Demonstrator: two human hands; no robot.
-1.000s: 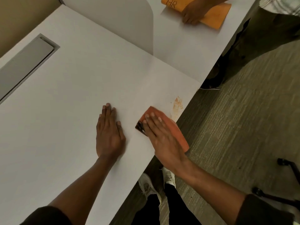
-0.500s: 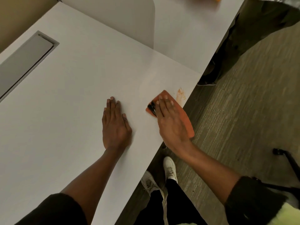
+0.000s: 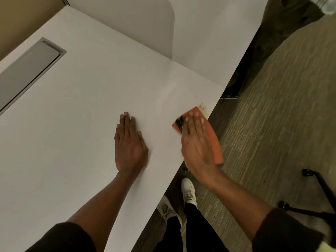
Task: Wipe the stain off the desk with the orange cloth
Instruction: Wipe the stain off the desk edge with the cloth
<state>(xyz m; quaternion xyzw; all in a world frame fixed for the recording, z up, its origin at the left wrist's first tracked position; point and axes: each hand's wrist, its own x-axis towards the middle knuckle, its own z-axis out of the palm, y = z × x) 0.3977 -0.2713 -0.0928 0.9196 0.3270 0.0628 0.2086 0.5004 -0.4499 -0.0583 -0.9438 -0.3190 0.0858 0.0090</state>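
On the white desk (image 3: 81, 124) a faint orange stain (image 3: 202, 107) shows close to the right edge. The orange cloth (image 3: 212, 140) lies flat just below the stain, its far corner touching it and its near end hanging past the desk edge. My right hand (image 3: 197, 144) presses flat on the cloth, fingers pointing at the stain, with a dark mark on the cloth by my fingertips. My left hand (image 3: 130, 144) rests flat on the bare desk to the left, holding nothing.
A grey cable flap (image 3: 27, 71) is set into the desk at far left. A second desk (image 3: 209, 42) adjoins at the back, where another person's dark trouser leg (image 3: 283, 28) stands. A chair base (image 3: 320, 195) sits on the carpet at right. My white shoes (image 3: 189, 191) are below the edge.
My right hand has pushed the cloth away from me along the desk edge onto the stain, which now looks smaller and paler. The left hand stayed flat. The view shifted.
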